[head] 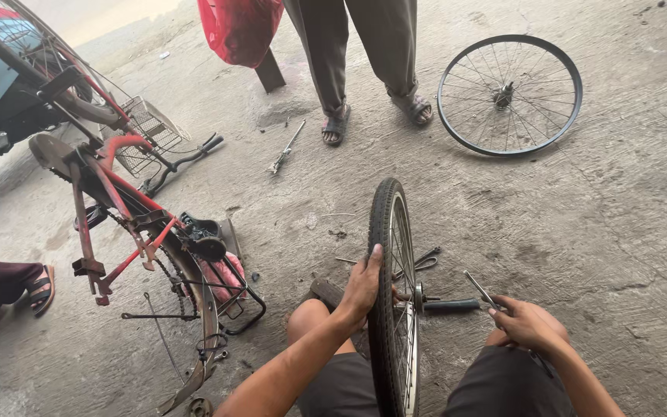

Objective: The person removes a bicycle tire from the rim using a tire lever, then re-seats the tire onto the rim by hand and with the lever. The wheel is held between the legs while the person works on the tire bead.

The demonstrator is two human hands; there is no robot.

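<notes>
A bicycle wheel with a black tyre (387,232) stands upright between my knees. My left hand (362,284) grips the tyre's rim on its left side. To the right of the wheel, my right hand (529,324) is closed on a thin metal tool (479,289) that points up and left. A black-handled tool (451,305) sticks out from the wheel's hub toward my right hand.
An upside-down red bicycle frame (129,232) lies at the left. A bare spoked rim (509,94) lies on the concrete at the upper right. A person in sandals (336,125) stands at the top, holding a red bag (239,29). Another person's sandalled foot (38,288) is at the left edge. A metal rod (286,148) lies on the floor.
</notes>
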